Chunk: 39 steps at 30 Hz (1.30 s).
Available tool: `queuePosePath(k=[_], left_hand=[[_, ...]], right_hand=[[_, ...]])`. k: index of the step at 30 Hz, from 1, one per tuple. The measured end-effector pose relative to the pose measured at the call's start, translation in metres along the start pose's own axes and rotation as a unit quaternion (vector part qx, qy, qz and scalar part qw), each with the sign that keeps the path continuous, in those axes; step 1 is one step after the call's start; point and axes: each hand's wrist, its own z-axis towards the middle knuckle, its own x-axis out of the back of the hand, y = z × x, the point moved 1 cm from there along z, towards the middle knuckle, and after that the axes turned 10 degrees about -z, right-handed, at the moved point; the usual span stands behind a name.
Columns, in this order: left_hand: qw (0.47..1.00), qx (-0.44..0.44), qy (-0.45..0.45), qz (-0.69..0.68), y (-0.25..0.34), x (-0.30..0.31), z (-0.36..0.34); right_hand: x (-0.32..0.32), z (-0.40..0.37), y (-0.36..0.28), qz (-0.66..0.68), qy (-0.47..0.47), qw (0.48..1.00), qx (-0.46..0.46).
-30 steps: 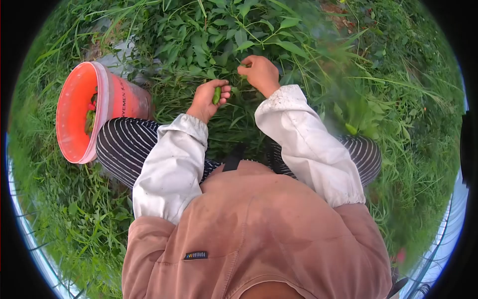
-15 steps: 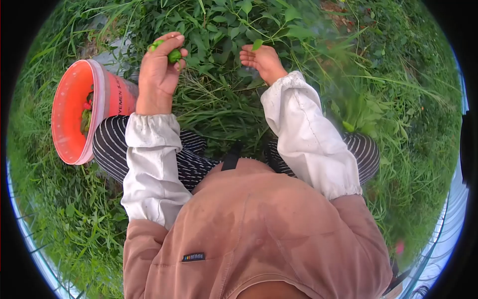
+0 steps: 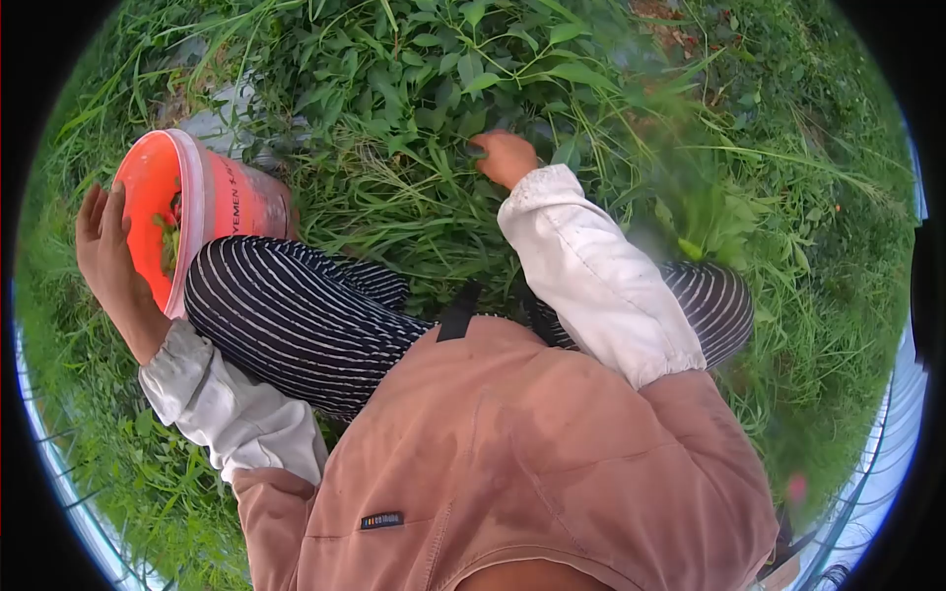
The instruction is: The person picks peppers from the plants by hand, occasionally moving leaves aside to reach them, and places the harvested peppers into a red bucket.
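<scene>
My left hand point(image 3: 111, 254) is at the mouth of the red-orange bucket point(image 3: 225, 187), its fingers stretched out and slightly apart along the near rim. No pepper shows in it, though the palm side is turned away from view. Inside the tilted bucket lie green and red peppers point(image 3: 170, 241), partly hidden by the wall. Low among the leaves, my right hand point(image 3: 506, 159) has its fingers curled in beside a leafy green plant point(image 3: 434, 84). What those fingers hold, if anything, is hidden.
Tall grass point(image 3: 365, 187) grows between my knees and the plant. The bucket leans by my left knee point(image 3: 286, 315), in striped trousers. Grey plastic sheeting point(image 3: 232, 113) shows through the growth behind the bucket.
My left hand has moved from the plants, where it held green peppers, left and down to the bucket; the peppers no longer show. My right hand has lowered slightly and its fingers have curled.
</scene>
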Motion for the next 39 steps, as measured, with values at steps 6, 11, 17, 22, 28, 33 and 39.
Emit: queuePosePath(k=[6,11,17,22,28,33,39], left_hand=[[0.931,0.021,-0.286,-0.225,0.079,-0.156,-0.100],[0.855,0.255,-0.344,-0.291,0.008,-0.214,-0.141],[0.835,0.387,-0.250,-0.301,-0.042,-0.226,-0.167],[0.842,0.479,-0.225,-0.104,-0.061,-0.234,-0.213],[0.753,0.557,-0.260,-0.234,-0.077,-0.247,-0.235],[0.818,0.490,-0.240,-0.183,-0.058,-0.239,-0.222],[0.785,0.455,-0.297,-0.298,-0.014,-0.251,-0.227]], right_hand=[[-0.010,-0.008,-0.021,-0.211,0.115,0.959,0.150],[0.010,-0.013,-0.034,-0.189,0.089,0.959,0.192],[0.036,-0.032,-0.099,-0.128,0.129,0.975,0.131],[0.049,-0.047,-0.105,0.042,-0.036,0.993,-0.103],[0.032,-0.081,-0.116,-0.082,0.045,0.992,0.085],[0.047,-0.026,-0.058,0.546,-0.059,0.816,-0.180],[-0.019,0.079,0.077,0.291,0.292,0.893,-0.181]])
